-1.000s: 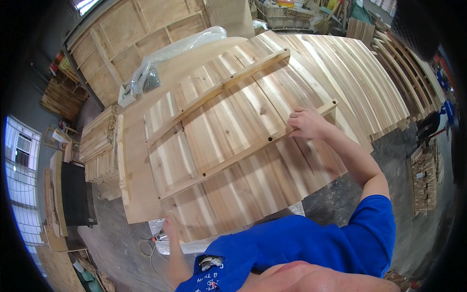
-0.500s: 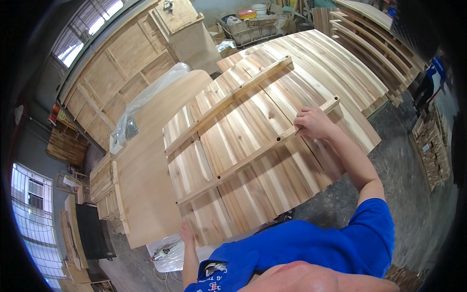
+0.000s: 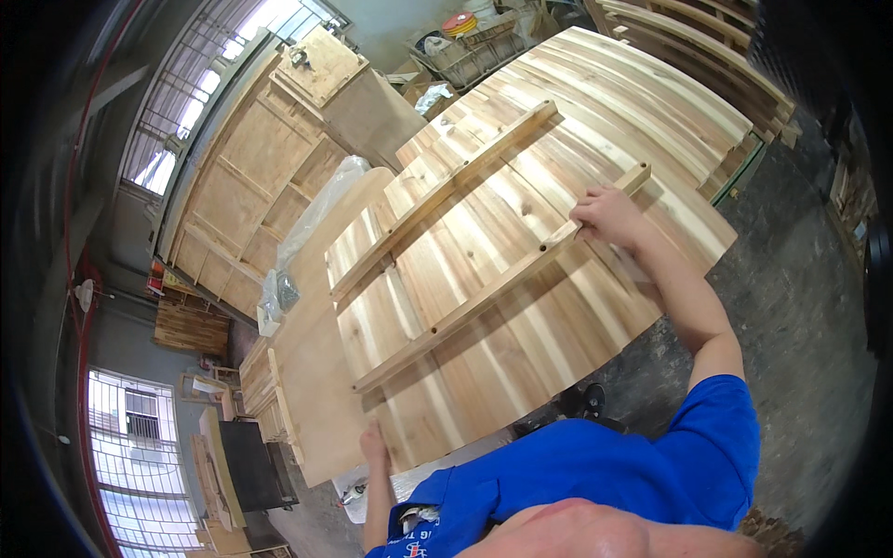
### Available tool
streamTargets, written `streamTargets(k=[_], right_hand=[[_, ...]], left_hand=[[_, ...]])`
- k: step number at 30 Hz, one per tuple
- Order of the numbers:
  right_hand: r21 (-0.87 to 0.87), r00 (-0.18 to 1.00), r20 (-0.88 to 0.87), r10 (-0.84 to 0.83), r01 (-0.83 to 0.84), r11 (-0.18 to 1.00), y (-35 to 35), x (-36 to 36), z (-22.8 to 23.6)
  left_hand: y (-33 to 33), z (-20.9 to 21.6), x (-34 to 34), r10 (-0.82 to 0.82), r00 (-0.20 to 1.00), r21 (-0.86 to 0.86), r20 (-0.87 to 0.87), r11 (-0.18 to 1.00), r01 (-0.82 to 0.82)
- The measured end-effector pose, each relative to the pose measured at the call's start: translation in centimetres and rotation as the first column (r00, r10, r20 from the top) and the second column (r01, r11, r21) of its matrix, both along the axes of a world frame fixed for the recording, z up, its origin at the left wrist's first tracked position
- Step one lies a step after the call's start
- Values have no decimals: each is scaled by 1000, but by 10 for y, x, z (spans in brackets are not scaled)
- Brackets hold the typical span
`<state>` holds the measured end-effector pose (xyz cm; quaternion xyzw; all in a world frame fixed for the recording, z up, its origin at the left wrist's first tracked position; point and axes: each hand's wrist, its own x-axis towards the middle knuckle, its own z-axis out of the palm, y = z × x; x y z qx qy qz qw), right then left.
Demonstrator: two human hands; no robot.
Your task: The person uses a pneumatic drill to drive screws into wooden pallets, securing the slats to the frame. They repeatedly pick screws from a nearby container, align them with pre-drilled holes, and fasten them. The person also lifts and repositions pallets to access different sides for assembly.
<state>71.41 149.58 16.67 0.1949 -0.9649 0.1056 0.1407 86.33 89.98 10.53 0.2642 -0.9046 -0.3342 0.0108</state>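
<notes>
On the stack of wooden panels (image 3: 651,121) filling the middle of the view, a slatted wooden panel (image 3: 484,307) is lying flat, two cross battens running along its length from near left to far right. The right hand (image 3: 609,216) is resting clenched on the nearer batten (image 3: 493,288), close to its far end, its grip closing on the batten's edge. The left hand (image 3: 375,446) is gripping the panel's near left edge, fingers curling under it. The panel's long axis is stretching away between the two hands, with the left hand nearer the body. A crumpled clear plastic wrapping (image 3: 312,223) is lying along the far left edge. No readable labels are showing.
</notes>
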Motion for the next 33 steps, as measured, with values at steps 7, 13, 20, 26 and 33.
streamTargets(k=[7,13,20,26,33], right_hand=[[5,990,-73,-124,125,992,73,-29,-12],[128,956,-63,-287,293,948,144,-54,-14],[162,695,131,-707,688,707,215,-80,5],[108,499,89,-862,856,506,223,-72,-39],[119,398,67,-915,907,403,198,-67,-38]], left_hand=[[67,-22,-47,73,994,444,-82,895,-29],[139,-19,-89,-130,991,596,-14,795,112],[239,-38,-151,-275,956,712,-102,651,263],[301,-32,-182,-361,925,778,-117,546,311],[310,-40,-157,-282,944,905,-172,333,264]])
